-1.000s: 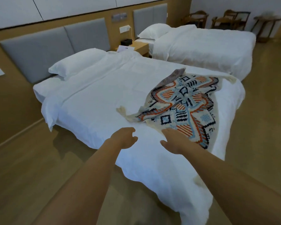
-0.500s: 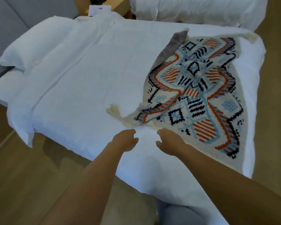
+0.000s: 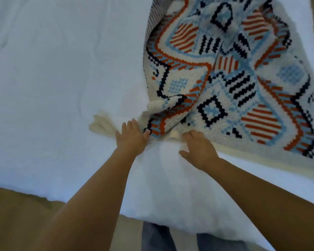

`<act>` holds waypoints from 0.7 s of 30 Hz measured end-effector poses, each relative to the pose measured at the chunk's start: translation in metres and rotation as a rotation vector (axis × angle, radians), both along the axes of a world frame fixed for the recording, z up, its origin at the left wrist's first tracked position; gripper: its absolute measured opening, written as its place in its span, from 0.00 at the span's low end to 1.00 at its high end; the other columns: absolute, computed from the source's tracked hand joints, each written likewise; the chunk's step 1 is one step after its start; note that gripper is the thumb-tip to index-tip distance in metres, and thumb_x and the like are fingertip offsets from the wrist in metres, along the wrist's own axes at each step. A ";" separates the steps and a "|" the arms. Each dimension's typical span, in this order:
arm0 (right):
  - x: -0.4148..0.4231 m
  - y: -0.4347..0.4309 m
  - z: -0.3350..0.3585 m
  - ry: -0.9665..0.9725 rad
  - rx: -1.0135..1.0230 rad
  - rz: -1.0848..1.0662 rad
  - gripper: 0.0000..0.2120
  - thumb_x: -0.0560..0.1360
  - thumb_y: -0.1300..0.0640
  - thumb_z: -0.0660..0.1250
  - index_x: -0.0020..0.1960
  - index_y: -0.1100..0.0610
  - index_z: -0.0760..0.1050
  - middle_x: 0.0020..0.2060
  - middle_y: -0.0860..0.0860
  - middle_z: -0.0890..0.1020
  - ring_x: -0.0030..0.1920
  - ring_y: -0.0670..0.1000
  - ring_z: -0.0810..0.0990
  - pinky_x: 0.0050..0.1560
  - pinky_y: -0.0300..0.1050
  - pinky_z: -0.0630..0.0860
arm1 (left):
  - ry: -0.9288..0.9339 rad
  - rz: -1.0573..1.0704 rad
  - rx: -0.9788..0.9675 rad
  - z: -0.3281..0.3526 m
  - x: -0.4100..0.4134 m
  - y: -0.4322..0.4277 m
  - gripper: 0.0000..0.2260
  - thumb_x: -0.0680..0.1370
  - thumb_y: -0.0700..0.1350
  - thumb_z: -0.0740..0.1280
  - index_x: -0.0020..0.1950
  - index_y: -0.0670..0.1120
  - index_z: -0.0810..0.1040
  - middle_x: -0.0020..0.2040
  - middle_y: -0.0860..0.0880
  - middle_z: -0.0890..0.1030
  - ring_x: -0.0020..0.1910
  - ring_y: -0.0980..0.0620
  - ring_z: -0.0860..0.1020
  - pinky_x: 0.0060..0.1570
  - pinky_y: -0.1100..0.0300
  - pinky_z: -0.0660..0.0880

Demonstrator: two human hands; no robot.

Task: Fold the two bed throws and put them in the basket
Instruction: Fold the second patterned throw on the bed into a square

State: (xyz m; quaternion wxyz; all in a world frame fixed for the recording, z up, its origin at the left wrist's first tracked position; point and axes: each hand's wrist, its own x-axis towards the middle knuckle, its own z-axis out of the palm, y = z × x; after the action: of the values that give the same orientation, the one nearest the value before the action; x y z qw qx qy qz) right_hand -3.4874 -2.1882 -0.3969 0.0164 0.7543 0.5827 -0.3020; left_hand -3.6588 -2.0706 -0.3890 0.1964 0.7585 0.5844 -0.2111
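White duvet (image 3: 62, 87) covers bed; wooden floor (image 3: 16, 218) below near edge.

Bare white bedding (image 3: 53, 87) lies open left of the rumpled throw (image 3: 234, 78).

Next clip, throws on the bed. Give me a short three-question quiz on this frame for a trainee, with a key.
1. True or false: the patterned throw lies neatly folded on the white bed.
2. Where on the throw is the left hand? A) at its tasselled corner B) on its middle C) at its far edge
3. How many throws are in view?

Key: 1 false, it is spread open and bunched near the front corner. 2 A. 3 one.
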 end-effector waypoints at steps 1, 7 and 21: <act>-0.004 0.003 -0.006 -0.026 0.022 -0.020 0.24 0.76 0.48 0.62 0.68 0.57 0.62 0.63 0.55 0.68 0.62 0.56 0.66 0.57 0.48 0.68 | 0.014 0.010 -0.007 -0.009 0.001 0.003 0.32 0.80 0.60 0.50 0.76 0.40 0.47 0.75 0.42 0.59 0.73 0.43 0.57 0.70 0.43 0.54; -0.032 0.025 -0.020 -0.170 0.122 -0.180 0.14 0.78 0.58 0.58 0.61 0.61 0.69 0.58 0.58 0.73 0.57 0.58 0.69 0.49 0.48 0.67 | -0.269 -0.073 0.178 -0.028 0.001 0.010 0.12 0.80 0.50 0.56 0.53 0.41 0.69 0.50 0.43 0.75 0.47 0.41 0.75 0.42 0.52 0.68; -0.117 0.045 -0.005 -0.036 -0.044 0.052 0.11 0.76 0.57 0.57 0.56 0.58 0.72 0.52 0.55 0.75 0.49 0.56 0.75 0.42 0.45 0.68 | -0.040 0.132 0.308 0.002 -0.199 0.089 0.04 0.79 0.41 0.53 0.52 0.41 0.63 0.38 0.40 0.76 0.32 0.45 0.70 0.31 0.54 0.65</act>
State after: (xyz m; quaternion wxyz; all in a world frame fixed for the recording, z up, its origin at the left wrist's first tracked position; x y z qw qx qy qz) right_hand -3.6046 -2.1433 -0.4018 0.0515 0.7438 0.5949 -0.3005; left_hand -3.8582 -1.9813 -0.3865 0.1027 0.7437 0.6544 -0.0906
